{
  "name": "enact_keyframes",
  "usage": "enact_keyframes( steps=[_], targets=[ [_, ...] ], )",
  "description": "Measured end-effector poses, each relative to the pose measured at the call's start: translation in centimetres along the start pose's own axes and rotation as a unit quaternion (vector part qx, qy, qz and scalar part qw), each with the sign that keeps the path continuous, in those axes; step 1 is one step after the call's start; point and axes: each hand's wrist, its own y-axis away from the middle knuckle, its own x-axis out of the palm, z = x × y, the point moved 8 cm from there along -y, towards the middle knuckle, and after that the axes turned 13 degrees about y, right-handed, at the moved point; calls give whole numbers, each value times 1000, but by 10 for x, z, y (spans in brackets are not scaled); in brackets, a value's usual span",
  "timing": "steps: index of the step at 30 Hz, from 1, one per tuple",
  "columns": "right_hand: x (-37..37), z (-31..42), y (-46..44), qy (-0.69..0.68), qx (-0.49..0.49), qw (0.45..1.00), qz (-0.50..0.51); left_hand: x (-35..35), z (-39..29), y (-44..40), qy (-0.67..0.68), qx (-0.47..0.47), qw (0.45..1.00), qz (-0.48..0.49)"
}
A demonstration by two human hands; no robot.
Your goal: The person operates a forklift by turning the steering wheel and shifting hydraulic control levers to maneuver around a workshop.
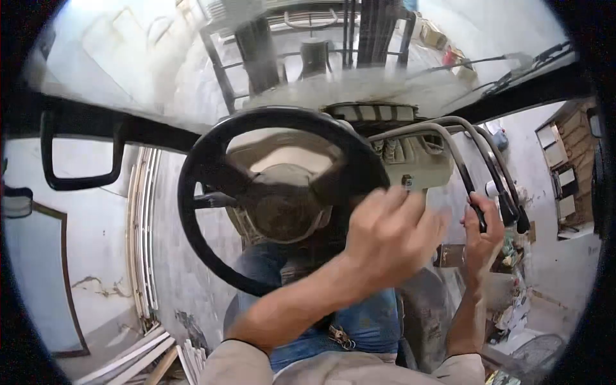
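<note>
My left hand (393, 234) reaches across to the right side of the black steering wheel (192, 221). Its fingers are curled and blurred, and the hand and forearm cover the lower right of the rim. Whatever is inside those fingers, if anything, is hidden. My right hand (484, 224) is closed around the black grip of the nearest bent lever (463, 168). Two more levers (493, 168) with black ends stand just right of it. The wheel's hub (282, 212) is dark and dirty.
Beyond the windshield stands a dark lift mast (256, 54). A mirror (82, 147) hangs at the left. Long pale strips (142, 224) lean on the left wall, with more lying below. Cluttered items and a fan (538, 354) are at lower right. Keys (341, 337) lie near my lap.
</note>
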Motion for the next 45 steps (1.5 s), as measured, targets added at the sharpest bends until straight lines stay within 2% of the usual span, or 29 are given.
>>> enact_keyframes(
  steps=[2, 3, 4, 5, 6, 7, 8, 9, 10, 11, 13, 14, 18, 20, 27, 30, 31, 33, 35, 36, 37, 39, 40, 41, 42, 43, 44, 45],
  targets=[
    [0, 10, 4, -39, 46, 998, -3, -37, 20, -27, -67, 1, 996, -60],
    [-3, 14, 9, -35, 18, 999, -16, -60, 30, -39, -83, 9, 992, -95],
    [-9, 16, 15, -38, 11, 999, -17, -82, 40, -46, -131, -10, 987, -95],
    [-12, 18, 20, -45, 10, 999, -17, -109, 60, -52, -115, -91, 987, -71],
    [-15, 20, 23, -52, 13, 998, -16, -141, 64, -53, -166, -70, 978, -108],
    [-16, 20, 23, -54, 9, 998, -18, -172, 73, -45, -187, -119, 969, -113],
    [-13, 18, 21, -58, 15, 998, -14, -203, 76, -32, -217, -141, 959, -117],
    [-10, 15, 22, -57, 26, 998, -6, -229, 76, -10, -177, -159, 963, -130],
    [-7, 11, 22, -55, 26, 998, -4, -252, 78, 19, -238, -171, 946, -141],
    [-3, 7, 20, -65, 24, 998, -6, -267, 68, 46, -239, -161, 944, -158],
    [3, 11, 18, -54, 18, 998, -14, -280, 54, 114, -279, -199, 931, -128],
    [8, 11, 17, -52, 18, 998, -11, -274, 41, 143, -254, -199, 935, -148],
    [17, 21, 14, -69, 19, 997, -17, -223, -3, 204, -144, -171, 972, -69],
    [15, 30, 15, -32, 12, 999, -12, -200, -20, 202, -156, -175, 972, -14],
    [15, 33, 28, -30, 18, 999, -25, -217, -17, 203, -167, -138, 976, -27],
    [8, 38, 29, -21, -16, 999, -33, -237, -13, 189, -166, -150, 974, -27],
    [6, 40, 26, -3, -30, 999, -28, -245, -10, 182, -168, -128, 976, -47],
    [0, 41, 23, 2, -35, 999, -40, -262, 2, 169, -201, -146, 966, -66],
    [-6, 45, 23, -4, -33, 999, -40, -280, 21, 138, -226, -112, 960, -119],
    [-10, 47, 23, -5, -31, 999, -44, -286, 39, 116, -228, -169, 952, -115],
    [-13, 47, 22, 5, -30, 999, -39, -285, 48, 79, -230, -145, 953, -135],
    [-18, 46, 16, 11, -27, 999, -39, -241, 63, 2, -201, -110, 967, -113],
    [-21, 47, 11, 19, -41, 998, -45, -200, 63, -31, -141, -64, 987, -50],
    [-24, 47, 6, 29, -54, 997, -50, -141, 54, -47, -187, -39, 982, 7],
    [-26, 49, 0, 38, -67, 996, -54, -75, 26, -43, -201, 56, 972, 106],
    [-29, 51, -10, 11, -49, 997, -50, -25, -16, -21, -120, 73, 972, 188],
    [-33, 51, -23, 9, -47, 998, -51, -5, -51, 31, -62, 144, 969, 193],
    [-37, 51, -36, 14, -53, 997, -58, -17, -79, 69, 32, 146, 975, 162]
  ],
)
